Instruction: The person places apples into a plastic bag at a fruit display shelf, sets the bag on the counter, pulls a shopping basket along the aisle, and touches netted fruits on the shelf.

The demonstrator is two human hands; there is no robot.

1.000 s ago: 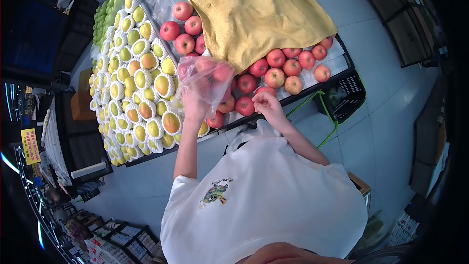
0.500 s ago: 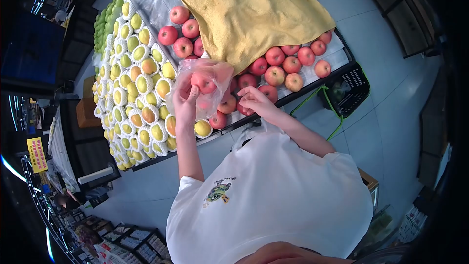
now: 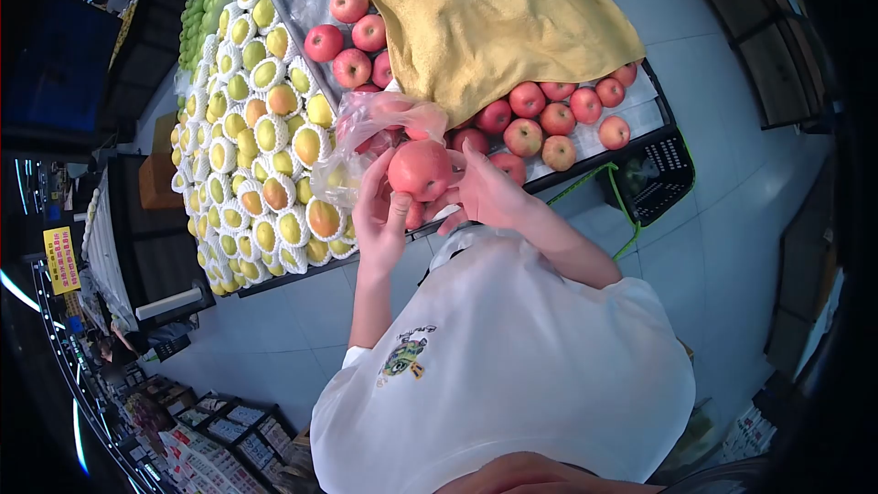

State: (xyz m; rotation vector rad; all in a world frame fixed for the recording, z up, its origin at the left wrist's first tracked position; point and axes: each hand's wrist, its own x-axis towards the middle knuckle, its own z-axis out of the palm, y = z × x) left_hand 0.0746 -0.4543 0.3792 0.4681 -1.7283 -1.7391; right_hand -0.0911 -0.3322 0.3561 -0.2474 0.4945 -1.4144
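Observation:
A red apple (image 3: 420,170) is held up in front of my chest, over the near edge of the apple display. My left hand (image 3: 379,218) wraps round its left side, thumb across the front. On the apple's right side, my right hand (image 3: 485,185) touches it with its fingers curved; part of them is hidden behind the fruit. Just behind the apple, a thin clear plastic bag (image 3: 340,178) hangs crumpled by my left hand, with red fruit showing through it. Loose red apples (image 3: 524,137) lie around, partly under a yellow cloth (image 3: 494,27).
Pears in white foam nets (image 3: 266,134) fill the left side of the stand, with green fruit (image 3: 206,14) behind. A black basket with a green handle (image 3: 651,178) is at the right. Shelves (image 3: 754,37) stand farther right. A person (image 3: 119,348) is far left.
The apple now shows uncovered between both hands, with the bag pushed back behind it. My right hand has moved in from the right to the apple.

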